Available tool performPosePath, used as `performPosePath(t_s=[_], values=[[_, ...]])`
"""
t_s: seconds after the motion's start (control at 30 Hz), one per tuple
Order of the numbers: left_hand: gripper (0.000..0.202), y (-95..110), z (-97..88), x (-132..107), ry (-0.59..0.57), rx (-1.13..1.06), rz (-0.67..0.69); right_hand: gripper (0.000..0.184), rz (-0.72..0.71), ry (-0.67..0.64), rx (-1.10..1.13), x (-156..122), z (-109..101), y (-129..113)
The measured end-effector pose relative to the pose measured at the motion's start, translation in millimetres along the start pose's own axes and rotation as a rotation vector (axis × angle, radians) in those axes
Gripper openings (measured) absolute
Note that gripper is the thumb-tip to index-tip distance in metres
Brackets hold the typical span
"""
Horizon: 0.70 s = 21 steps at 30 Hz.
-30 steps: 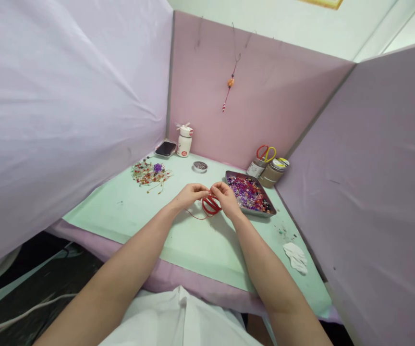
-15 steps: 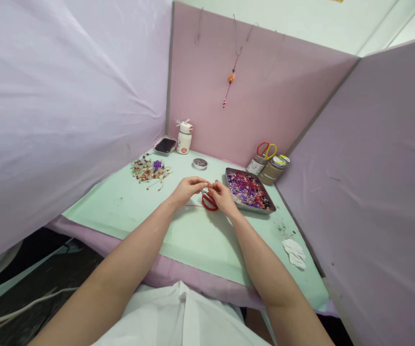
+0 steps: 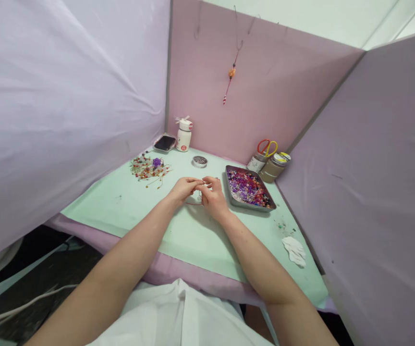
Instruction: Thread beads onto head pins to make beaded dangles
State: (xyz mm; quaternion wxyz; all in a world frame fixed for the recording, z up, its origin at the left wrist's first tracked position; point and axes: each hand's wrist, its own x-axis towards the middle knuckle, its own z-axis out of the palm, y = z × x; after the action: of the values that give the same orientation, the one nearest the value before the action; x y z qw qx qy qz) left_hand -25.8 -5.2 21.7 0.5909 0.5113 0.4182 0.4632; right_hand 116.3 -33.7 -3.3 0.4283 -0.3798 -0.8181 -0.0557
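Above the pale green table, my left hand (image 3: 186, 188) is closed in a pinch, thumb and forefinger together. My right hand (image 3: 213, 198) meets it at the fingertips, its fingers bent and pinching at the same spot. A thin red cord (image 3: 193, 204) curves out below the hands, and its upper part is lost among my fingers. Whether a bead or knot sits at the fingertips is too small to tell. Just under the fingers shows a small pale, shiny thing (image 3: 199, 196), mostly covered by my right hand.
Right of my hands stands a metal tray (image 3: 250, 208) of purple and red beads. Beaded strings (image 3: 146, 169) lie left. Behind are a round tin (image 3: 200, 162), white bottle (image 3: 183, 139), phone (image 3: 164, 143), scissors (image 3: 267, 147) and jar (image 3: 275, 168). A beaded cord (image 3: 231, 73) hangs above.
My right hand has turned and shifted slightly left and down, covering the red-handled scissors that showed under it before. My left hand has hardly moved. The view has tilted slightly.
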Motion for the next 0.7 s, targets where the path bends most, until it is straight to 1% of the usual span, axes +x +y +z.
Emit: performPosePath(t_s=[0.07,0.13,0.3,0.43,0.57,0.7], values=[[0.029,-2,-0.1,1,0.014,-0.020,-0.016,0.032,0.024,0.001,-0.038,0,1,-1],[0.028,-3,-0.3,2,0.004,-0.053,-0.034,0.031,0.044,-0.009,-0.038,1,1,0],[0.028,-4,-1.1,3,-0.066,-0.132,-0.064,0.027,0.053,-0.019,-0.028,1,0,3],[0.026,-5,-2.1,4,-0.112,-0.163,-0.074,0.020,0.052,-0.042,0.003,1,-1,6],[0.028,-6,-2.6,3,-0.134,-0.205,-0.063,0.015,0.002,-0.042,0.025,0,0,1],[0.029,-4,-2.4,1,-0.106,-0.215,-0.067,0.013,-0.075,-0.006,0.033,-2,0,-11]])
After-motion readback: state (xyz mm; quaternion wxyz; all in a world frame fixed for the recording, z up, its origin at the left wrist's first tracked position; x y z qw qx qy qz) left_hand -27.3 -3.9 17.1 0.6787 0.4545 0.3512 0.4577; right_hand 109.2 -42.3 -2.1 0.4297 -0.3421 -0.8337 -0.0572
